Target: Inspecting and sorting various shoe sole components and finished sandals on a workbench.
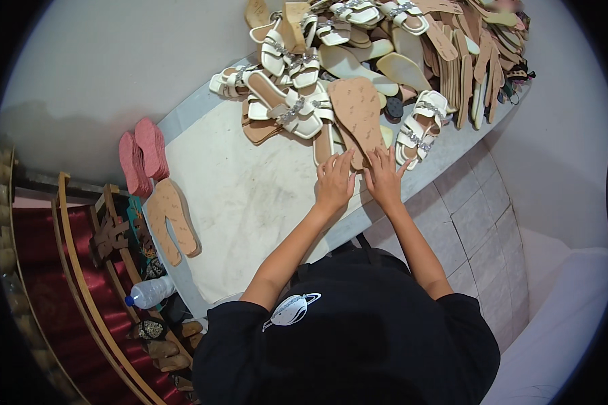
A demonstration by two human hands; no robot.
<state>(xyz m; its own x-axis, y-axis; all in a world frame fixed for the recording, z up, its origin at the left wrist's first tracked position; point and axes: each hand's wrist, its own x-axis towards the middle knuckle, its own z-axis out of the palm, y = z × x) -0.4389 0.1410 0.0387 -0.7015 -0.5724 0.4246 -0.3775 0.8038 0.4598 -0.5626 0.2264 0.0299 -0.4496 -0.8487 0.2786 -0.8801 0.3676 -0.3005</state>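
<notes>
soles [358, 108], flat and tan, lie on the table [216, 175] just past the hands, narrow end by the fingers. the left hand [336, 182] is at the left of that end, the right hand [385, 179] at the right. both have fingers partly spread; one cannot tell if either grips. white sandals [422, 128] sit nearby.

A grey-bordered, white-topped table [223, 189] carries stacked pink sole-shaped pieces [153, 150] at its far left corner, two tan soles [161, 216] along the left edge, and toward the right end silver-trimmed white strappy sandals [304, 123], a brown-speckled tan sole [356, 108] and heaped beige soles [465, 88].
</notes>
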